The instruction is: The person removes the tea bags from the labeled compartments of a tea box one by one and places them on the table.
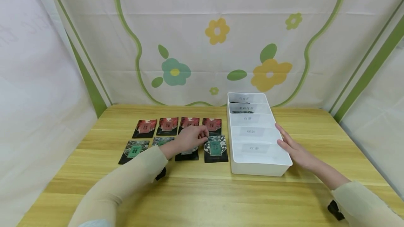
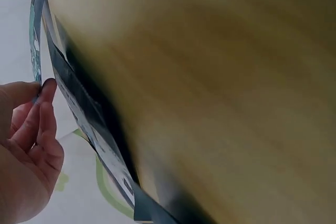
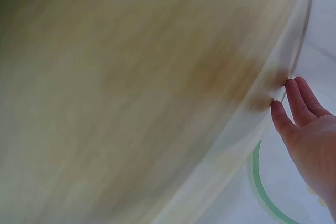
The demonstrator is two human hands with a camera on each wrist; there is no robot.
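My left hand (image 1: 190,138) pinches the top edge of a tea sachet (image 1: 216,150) with a green label, at the right end of the nearer row. In the left wrist view, thumb and forefinger meet on that sachet (image 2: 34,40), which stands at an angle off the table. Fingers extended, my right hand (image 1: 298,152) touches the right side of a long white divided box (image 1: 257,169). Its fingertips rest against the box's outer wall (image 3: 231,150) in the right wrist view. Dark sachets (image 1: 241,111) show in the two farthest compartments.
A back row of several red-and-black sachets (image 1: 145,129) lies left of the box. In the nearer row are a green-labelled sachet (image 1: 135,150) and others partly covered by my left arm. Printed labels mark the compartments. A flowered cloth (image 1: 189,38) hangs behind the wooden table (image 1: 195,199).
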